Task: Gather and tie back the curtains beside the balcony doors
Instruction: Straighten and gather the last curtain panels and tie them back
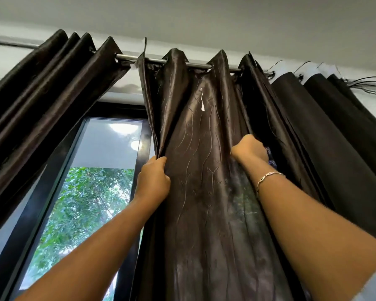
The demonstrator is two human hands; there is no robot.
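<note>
Dark brown satin is bunching in both fists: the left hand (153,179) is clutching the leading edge of the eyelet curtain (204,192), the right hand (251,149) gripping a fold. The curtain is hanging from the silver metal rod (199,65) beside the black-framed glass door (109,146). Drawing both hands together evenly should keep pleats tidy. Right fingertips are hiding behind fabric; no tie-back is showing.
</note>
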